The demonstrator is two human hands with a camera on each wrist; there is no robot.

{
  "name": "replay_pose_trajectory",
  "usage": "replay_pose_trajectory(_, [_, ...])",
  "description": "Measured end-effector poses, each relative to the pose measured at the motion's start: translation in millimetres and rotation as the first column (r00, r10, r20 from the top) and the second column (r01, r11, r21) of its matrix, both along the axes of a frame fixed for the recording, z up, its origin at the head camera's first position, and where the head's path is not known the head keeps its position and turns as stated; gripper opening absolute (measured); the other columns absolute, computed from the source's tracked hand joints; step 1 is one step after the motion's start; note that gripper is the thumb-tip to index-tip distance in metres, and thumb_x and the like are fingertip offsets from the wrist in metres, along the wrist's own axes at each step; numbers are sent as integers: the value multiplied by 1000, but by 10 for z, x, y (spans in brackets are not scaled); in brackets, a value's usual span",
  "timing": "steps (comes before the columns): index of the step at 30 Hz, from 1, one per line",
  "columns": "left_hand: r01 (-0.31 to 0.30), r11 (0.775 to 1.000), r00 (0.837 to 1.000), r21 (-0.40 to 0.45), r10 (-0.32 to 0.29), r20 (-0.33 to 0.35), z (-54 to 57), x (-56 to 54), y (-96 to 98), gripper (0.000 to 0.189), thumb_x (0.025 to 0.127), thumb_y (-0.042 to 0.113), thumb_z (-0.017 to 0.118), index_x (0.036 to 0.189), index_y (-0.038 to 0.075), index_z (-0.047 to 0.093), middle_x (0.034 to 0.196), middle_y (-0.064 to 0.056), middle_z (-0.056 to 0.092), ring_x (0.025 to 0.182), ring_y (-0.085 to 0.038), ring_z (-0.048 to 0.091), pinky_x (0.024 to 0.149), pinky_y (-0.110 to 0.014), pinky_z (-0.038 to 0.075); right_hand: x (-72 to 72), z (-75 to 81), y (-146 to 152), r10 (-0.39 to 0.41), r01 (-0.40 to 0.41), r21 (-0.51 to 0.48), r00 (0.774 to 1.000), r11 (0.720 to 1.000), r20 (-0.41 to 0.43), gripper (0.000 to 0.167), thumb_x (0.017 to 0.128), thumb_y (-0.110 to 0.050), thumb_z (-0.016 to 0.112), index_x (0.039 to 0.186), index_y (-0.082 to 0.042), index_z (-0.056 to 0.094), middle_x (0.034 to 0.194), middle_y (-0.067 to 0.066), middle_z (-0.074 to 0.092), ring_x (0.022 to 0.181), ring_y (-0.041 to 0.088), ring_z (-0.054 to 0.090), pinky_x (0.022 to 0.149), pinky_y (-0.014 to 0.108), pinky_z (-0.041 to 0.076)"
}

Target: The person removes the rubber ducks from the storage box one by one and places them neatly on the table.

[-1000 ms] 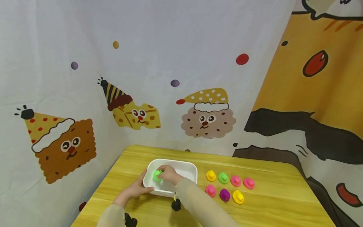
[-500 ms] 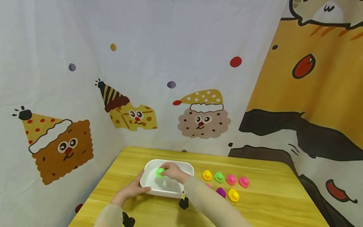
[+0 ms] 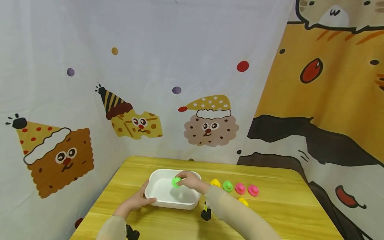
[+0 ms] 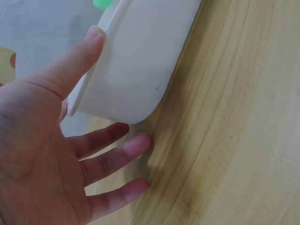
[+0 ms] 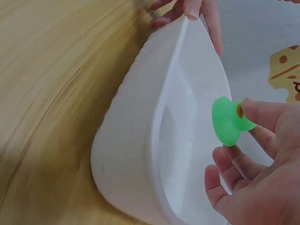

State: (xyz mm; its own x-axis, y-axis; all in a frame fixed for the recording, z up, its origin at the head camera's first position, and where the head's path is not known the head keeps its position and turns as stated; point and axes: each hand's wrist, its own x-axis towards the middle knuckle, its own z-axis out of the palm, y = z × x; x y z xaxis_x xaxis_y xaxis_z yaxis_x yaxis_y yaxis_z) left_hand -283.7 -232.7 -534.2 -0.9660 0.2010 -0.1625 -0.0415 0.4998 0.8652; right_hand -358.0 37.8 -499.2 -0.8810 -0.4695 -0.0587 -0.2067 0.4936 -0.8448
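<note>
In the head view a white plastic tub [image 3: 158, 190] stands on the wooden table. My left hand [image 3: 136, 200] holds its near left corner. In the left wrist view the thumb lies at the rim of the tub [image 4: 140, 65], while the lower fingers extend beneath the corner, some of them apart from it. My right hand [image 3: 192, 181] pinches a green rubber duck [image 3: 176, 182] over the tub. From the right wrist, the green duck [image 5: 225, 123] sits between thumb and fingertips, clear of the tub's wall, its orange beak partly covered by the thumb.
Right of the tub lie a yellow duck [image 3: 215, 183], a green duck [image 3: 227, 186] and two pink ducks [image 3: 240, 188]. Another yellow duck [image 3: 243, 202] shows partly behind the right sleeve [image 3: 237, 213]. A printed cloth [image 3: 150, 66] hangs behind the table.
My right hand has carried the green duck rightward across the tub. The right sleeve now hides a pink and a purple duck seen earlier. The left hand stays at the corner; the head view has shifted.
</note>
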Motion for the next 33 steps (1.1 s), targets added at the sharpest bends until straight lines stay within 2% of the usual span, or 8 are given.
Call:
replay_pose_trajectory(9, [2, 1000, 1000, 2, -2, 5, 7, -16, 0, 105, 85, 23, 76, 154, -1, 0, 153, -37, 7, 136, -54, 19, 107, -65, 21, 47, 67, 188, 50, -51, -19, 998, 999, -40, 27, 88, -14, 71, 114, -7, 69, 113, 5, 65, 107, 24, 56, 87, 41, 50])
replay_pose_trajectory(19, [8, 1000, 1000, -6, -8, 15, -6, -26, -3, 106, 85, 24, 76, 154, 0, -1, 153, -37, 6, 136, -54, 20, 107, -64, 23, 77, 139, 396, 21, -22, -56, 1000, 998, -7, 29, 87, -13, 72, 115, -8, 68, 113, 5, 64, 106, 26, 55, 86, 41, 50])
replay_pose_trajectory(29, [5, 1000, 1000, -19, -5, 22, -20, -29, -11, 107, 85, 28, 76, 154, 1, -1, 153, -37, 5, 136, -55, 17, 107, -66, 21, 121, 245, 644, 7, -11, -65, 999, 998, -52, 32, 87, -14, 71, 117, -4, 67, 114, 9, 64, 106, 29, 56, 86, 40, 49])
replay_pose_trajectory(33, [2, 1000, 1000, -29, -1, 27, -8, -19, -11, 108, 85, 31, 76, 154, 2, -1, 153, -37, 6, 135, -56, 18, 105, -67, 23, 145, 271, 791, -19, 16, -52, 998, 999, -55, 34, 88, -16, 70, 119, -5, 66, 116, 10, 63, 104, 26, 56, 85, 42, 50])
